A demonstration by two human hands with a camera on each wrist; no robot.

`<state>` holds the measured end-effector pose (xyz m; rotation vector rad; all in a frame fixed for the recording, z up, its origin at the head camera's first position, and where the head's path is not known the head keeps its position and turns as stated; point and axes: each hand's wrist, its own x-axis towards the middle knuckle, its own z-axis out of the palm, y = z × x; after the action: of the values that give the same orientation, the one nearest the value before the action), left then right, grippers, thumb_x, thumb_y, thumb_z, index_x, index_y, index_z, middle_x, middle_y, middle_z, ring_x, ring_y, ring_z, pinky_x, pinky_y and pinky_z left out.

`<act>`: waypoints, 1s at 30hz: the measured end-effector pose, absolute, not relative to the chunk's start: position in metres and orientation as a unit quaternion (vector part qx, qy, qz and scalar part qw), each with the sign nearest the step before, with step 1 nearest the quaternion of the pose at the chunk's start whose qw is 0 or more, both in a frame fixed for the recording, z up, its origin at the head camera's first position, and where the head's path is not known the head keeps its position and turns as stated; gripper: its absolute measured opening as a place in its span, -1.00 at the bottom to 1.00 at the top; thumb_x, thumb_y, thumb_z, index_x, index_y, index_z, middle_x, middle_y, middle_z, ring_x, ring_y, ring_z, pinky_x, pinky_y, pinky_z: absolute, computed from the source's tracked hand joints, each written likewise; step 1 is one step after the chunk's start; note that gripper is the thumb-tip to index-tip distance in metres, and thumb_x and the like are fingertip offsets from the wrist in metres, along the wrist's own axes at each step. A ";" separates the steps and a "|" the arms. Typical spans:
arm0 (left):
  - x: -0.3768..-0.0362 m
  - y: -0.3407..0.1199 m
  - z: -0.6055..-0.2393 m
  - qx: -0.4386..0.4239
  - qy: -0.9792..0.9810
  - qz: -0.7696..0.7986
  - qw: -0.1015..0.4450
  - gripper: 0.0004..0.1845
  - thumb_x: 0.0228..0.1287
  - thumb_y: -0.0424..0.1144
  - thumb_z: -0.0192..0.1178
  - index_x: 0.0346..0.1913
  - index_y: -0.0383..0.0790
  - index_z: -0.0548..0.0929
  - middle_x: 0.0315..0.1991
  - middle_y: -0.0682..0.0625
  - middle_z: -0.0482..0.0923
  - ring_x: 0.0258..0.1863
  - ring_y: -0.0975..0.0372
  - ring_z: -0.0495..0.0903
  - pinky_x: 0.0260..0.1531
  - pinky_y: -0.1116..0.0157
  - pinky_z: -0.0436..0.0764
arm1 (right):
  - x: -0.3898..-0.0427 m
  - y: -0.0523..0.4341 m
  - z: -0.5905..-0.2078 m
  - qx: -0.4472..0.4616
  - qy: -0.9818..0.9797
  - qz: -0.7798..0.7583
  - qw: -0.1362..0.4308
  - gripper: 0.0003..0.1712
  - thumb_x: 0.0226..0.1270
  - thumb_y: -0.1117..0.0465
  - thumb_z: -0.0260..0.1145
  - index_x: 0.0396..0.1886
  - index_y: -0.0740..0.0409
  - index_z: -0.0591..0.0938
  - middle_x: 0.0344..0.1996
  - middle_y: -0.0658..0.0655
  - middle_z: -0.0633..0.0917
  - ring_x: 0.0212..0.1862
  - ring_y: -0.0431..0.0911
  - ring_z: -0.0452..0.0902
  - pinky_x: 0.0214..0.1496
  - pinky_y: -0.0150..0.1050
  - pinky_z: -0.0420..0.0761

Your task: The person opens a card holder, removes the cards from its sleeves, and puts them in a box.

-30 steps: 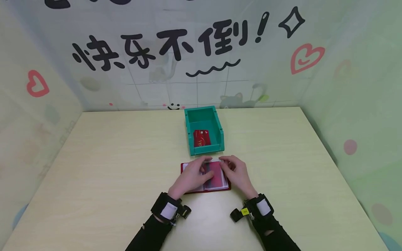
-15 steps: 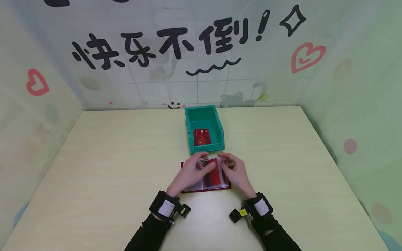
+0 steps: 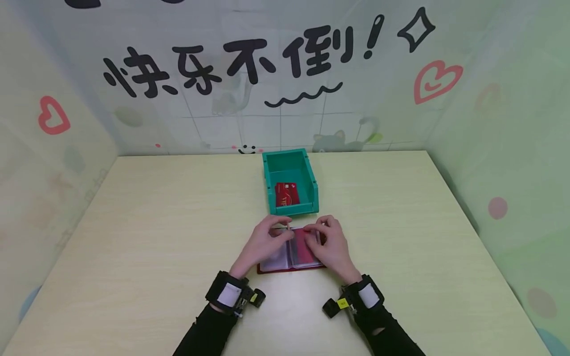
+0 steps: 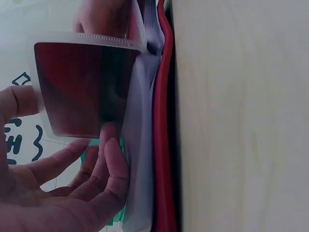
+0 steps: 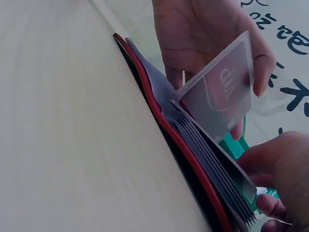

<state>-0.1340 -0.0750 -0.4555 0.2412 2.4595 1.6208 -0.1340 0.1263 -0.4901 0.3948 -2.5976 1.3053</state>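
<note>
A small card holder with a red cover (image 3: 276,271) lies spread on the table, its clear sleeve pages fanned in the middle. My left hand (image 3: 263,243) holds one sleeve page (image 5: 223,89) raised on edge, thumb at its outer side and fingers behind it. Inside that page is a red card with light lettering, seen through the plastic in the right wrist view. Over the right half, my right hand (image 3: 331,247) pinches the upper edge of another sleeve page (image 3: 304,247), which shows red. In the right wrist view its corner (image 5: 251,191) sits between thumb and fingers.
Just beyond the card holder stands a teal open-front bin (image 3: 294,210) with red VIP cards (image 3: 287,194) in it. A pale wood table (image 3: 178,222) runs back to a printed backdrop (image 3: 222,118). Both wrists wear black camera straps.
My left hand has moved left, lifting a sleeve page away from the right stack. My right hand has shifted left, its fingertips now over the red page beneath.
</note>
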 end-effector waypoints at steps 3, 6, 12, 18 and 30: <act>-0.134 -0.085 -0.457 0.071 0.810 0.570 0.119 -0.54 0.39 -0.22 0.21 0.30 -0.29 0.55 0.22 -0.21 0.54 0.16 -0.10 0.66 0.10 0.04 0.68 | -0.132 0.123 -0.489 0.152 -0.890 0.419 0.096 -0.84 0.23 0.29 0.44 -0.18 0.13 0.80 -0.24 0.11 0.47 -0.09 -0.08 0.31 -0.21 -0.30 0.38; -0.135 -0.097 -0.460 0.077 0.796 0.580 0.152 -0.55 0.44 -0.25 0.17 0.31 -0.32 0.53 0.20 -0.26 0.59 0.08 -0.06 0.70 0.04 0.08 0.71 | -0.130 0.120 -0.486 0.165 -0.890 0.418 0.075 -0.83 0.25 0.34 0.41 -0.17 0.14 0.80 -0.26 0.09 0.49 -0.07 -0.09 0.31 -0.18 -0.28 0.41; -0.138 -0.117 -0.463 0.068 0.809 0.554 0.184 -0.62 0.37 -0.15 0.30 0.11 -0.34 0.67 -0.13 -0.20 0.75 -0.30 0.22 0.65 -0.26 0.34 0.64 | -0.129 0.112 -0.484 0.165 -0.897 0.405 0.062 -0.87 0.26 0.30 0.41 -0.21 0.14 0.78 -0.28 0.09 0.59 -0.12 -0.07 0.36 -0.09 -0.19 0.38; -0.138 -0.123 -0.460 0.009 0.829 0.526 0.188 -0.70 0.23 -0.16 0.43 -0.20 -0.38 0.69 -0.45 -0.12 0.76 -0.53 0.29 0.63 -0.46 0.39 0.57 | -0.127 0.102 -0.481 0.165 -0.911 0.375 0.054 -0.78 0.25 0.16 0.44 -0.14 0.14 0.76 -0.26 0.10 0.62 -0.09 -0.04 0.37 0.01 -0.09 0.33; -0.135 -0.121 -0.462 -0.019 0.838 0.505 0.205 -0.72 0.22 -0.14 0.43 -0.42 -0.33 0.71 -0.68 0.00 0.62 -0.73 0.30 0.58 -0.63 0.44 0.58 | -0.127 0.088 -0.475 0.156 -0.926 0.344 0.020 -0.72 0.29 -0.02 0.43 -0.25 0.10 0.71 -0.24 0.11 0.56 -0.02 0.00 0.30 0.07 0.01 0.23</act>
<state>-0.1346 -0.1206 -0.4622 -0.0532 2.3360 1.4074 -0.1274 0.0878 -0.4752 0.4845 -2.8722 1.0673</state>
